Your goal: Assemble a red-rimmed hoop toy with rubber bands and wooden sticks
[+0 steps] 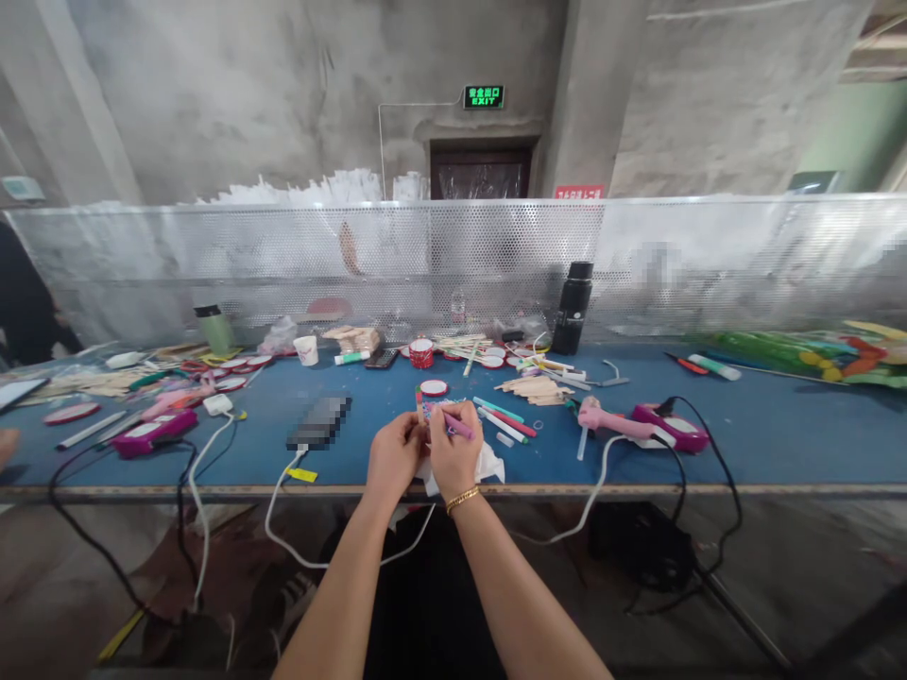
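My right hand is closed around a purple marker, its back end pointing right. My left hand pinches a narrow wooden craft stick that stands up between the hands, with red and green colour near its top. The marker's tip is hidden by my fingers. Beneath both hands lies a crumpled white tissue. Several markers in teal, red, white and green lie just right of my right hand, and a loose clear cap sits below them.
A pink glue gun with cables lies right; a phone on a white cord lies left. Behind are wooden sticks, a red tape roll and a black bottle. A perforated metal screen backs the blue table.
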The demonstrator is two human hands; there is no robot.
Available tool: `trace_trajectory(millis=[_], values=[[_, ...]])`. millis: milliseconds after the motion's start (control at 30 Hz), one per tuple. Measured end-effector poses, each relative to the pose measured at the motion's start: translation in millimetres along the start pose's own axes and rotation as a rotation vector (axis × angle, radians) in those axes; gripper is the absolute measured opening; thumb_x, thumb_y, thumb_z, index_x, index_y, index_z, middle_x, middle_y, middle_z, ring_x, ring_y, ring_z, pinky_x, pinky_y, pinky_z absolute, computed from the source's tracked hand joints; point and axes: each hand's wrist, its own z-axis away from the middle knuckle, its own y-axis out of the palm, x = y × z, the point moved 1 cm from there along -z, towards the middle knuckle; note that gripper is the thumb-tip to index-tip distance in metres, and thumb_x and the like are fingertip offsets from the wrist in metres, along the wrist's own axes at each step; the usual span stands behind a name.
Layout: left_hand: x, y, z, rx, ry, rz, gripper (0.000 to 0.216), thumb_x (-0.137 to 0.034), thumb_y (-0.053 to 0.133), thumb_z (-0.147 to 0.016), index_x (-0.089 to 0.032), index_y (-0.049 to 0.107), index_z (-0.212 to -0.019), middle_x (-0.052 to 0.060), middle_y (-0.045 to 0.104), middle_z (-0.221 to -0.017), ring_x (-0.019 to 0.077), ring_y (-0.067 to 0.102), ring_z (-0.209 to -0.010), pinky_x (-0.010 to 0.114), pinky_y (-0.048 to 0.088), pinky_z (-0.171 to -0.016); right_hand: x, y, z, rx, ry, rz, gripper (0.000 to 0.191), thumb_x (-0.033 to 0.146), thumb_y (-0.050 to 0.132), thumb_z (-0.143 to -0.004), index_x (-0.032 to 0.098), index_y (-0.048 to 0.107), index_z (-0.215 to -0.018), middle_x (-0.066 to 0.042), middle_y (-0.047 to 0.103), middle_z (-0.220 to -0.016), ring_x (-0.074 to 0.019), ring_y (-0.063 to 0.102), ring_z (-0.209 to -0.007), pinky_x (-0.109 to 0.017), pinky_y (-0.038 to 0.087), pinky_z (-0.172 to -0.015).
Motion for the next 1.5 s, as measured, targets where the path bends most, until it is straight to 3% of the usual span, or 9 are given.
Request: trace_trajectory(millis=[167,367,633,833,1067,1267,1500], values=[[-1.0,-0.1,0.8,0.002,-0.003,0.004,0.027,-0.030,0.051,-0.090,-0.022,0.074,-0.102,0.004,0.078,-0.090,0.0177,0.069,-0.079,0.025,0.048,-0.070,-1.1,0.9,0.8,0.057,0.011,-0.012,0.023,0.038,0.060,-0.091,0.022,0.054,-0.075,0.001,0.058,-0.074,-0.0165,0.056,-0.071,-0.031,0.045,-0.071],[0.0,-0.5,0.2,0.008,-0.008,0.009,0.023,-0.026,0.052,-0.088,-0.021,0.074,-0.092,0.002,0.075,-0.081,0.0167,0.067,-0.074,0.025,0.047,-0.070,-2.0,-0.4,0.2,0.004,-0.003,-0.002,0.021,0.034,0.058,-0.092,0.022,0.053,-0.075,0.002,0.058,-0.073,-0.0166,0.054,-0.071,-0.032,0.043,-0.072],[-2.5,-0.7,0.8,0.003,-0.009,-0.001,0.026,-0.030,0.052,-0.090,-0.022,0.075,-0.100,0.003,0.077,-0.088,0.0174,0.067,-0.077,0.025,0.046,-0.069,-1.0,1.3,0.2,0.067,0.021,-0.029,0.023,0.037,0.060,-0.091,0.022,0.053,-0.075,0.001,0.057,-0.075,-0.0165,0.056,-0.072,-0.032,0.044,-0.073],[-2.2,-0.5,0.2,0.009,-0.009,-0.005,0.024,-0.029,0.051,-0.089,-0.021,0.073,-0.090,0.002,0.075,-0.078,0.0169,0.066,-0.071,0.024,0.044,-0.065,-3.9,0.4,1.0,0.003,0.011,-0.022,0.021,0.034,0.059,-0.092,0.022,0.053,-0.075,0.002,0.056,-0.073,-0.0159,0.054,-0.070,-0.032,0.044,-0.072],[-4.0,-0.6,1.0,0.007,-0.012,-0.010,0.028,-0.032,0.051,-0.089,-0.021,0.074,-0.100,0.003,0.077,-0.087,0.0179,0.066,-0.076,0.026,0.044,-0.068,-1.9,1.0,0.5,0.067,0.014,-0.065,0.022,0.036,0.061,-0.092,0.021,0.055,-0.076,0.002,0.058,-0.075,-0.0157,0.056,-0.071,-0.031,0.045,-0.072],[-6.7,-2.0,2.0,0.007,-0.013,-0.011,0.027,-0.030,0.050,-0.089,-0.021,0.074,-0.096,0.002,0.075,-0.081,0.0177,0.066,-0.074,0.025,0.045,-0.067,-2.5,1.0,0.5,-0.002,0.013,-0.013,0.020,0.034,0.059,-0.092,0.021,0.055,-0.076,0.002,0.058,-0.074,-0.0158,0.055,-0.071,-0.031,0.044,-0.072],[-6.3,-1.2,2.3,0.002,-0.014,-0.015,0.028,-0.032,0.051,-0.089,-0.021,0.075,-0.100,0.003,0.077,-0.085,0.0180,0.066,-0.076,0.025,0.045,-0.067,-2.5,1.4,0.3,0.063,0.011,-0.058,0.022,0.036,0.060,-0.092,0.021,0.055,-0.076,0.001,0.058,-0.075,-0.0157,0.057,-0.071,-0.031,0.045,-0.072]])
